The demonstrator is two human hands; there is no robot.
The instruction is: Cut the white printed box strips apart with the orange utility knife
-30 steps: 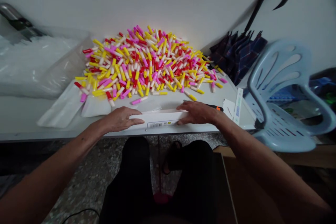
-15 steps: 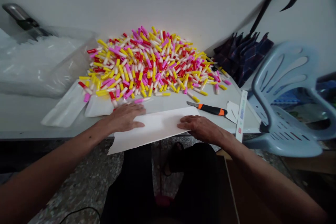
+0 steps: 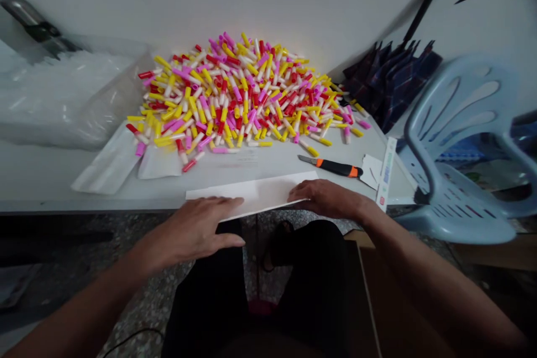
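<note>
My left hand [image 3: 197, 232] lies flat with its fingers over the left end of a flat white card [image 3: 255, 194], at the table's front edge and partly past it. My right hand [image 3: 327, 198] rests on the card's right end. Neither hand visibly grips it. Beyond the card sits a large heap of small plastic tubes [image 3: 235, 98] with white bodies and red, yellow or pink ends. A few stray tubes lie near its front. An orange-and-black utility knife [image 3: 331, 168] lies to the right, just beyond my right hand.
The white table [image 3: 62, 179] meets the wall behind. White sheets [image 3: 113, 162] lie under the heap's left side, and a clear plastic bag [image 3: 71, 95] is at the left. To the right are a folded plaid umbrella [image 3: 390, 84], a printed strip [image 3: 386, 173] and a pale blue chair [image 3: 457, 145].
The white card, narrow in the oldest frame and wide half a second ago, now lies as a narrower strip at the table's front edge. My left hand has moved toward me, past that edge.
</note>
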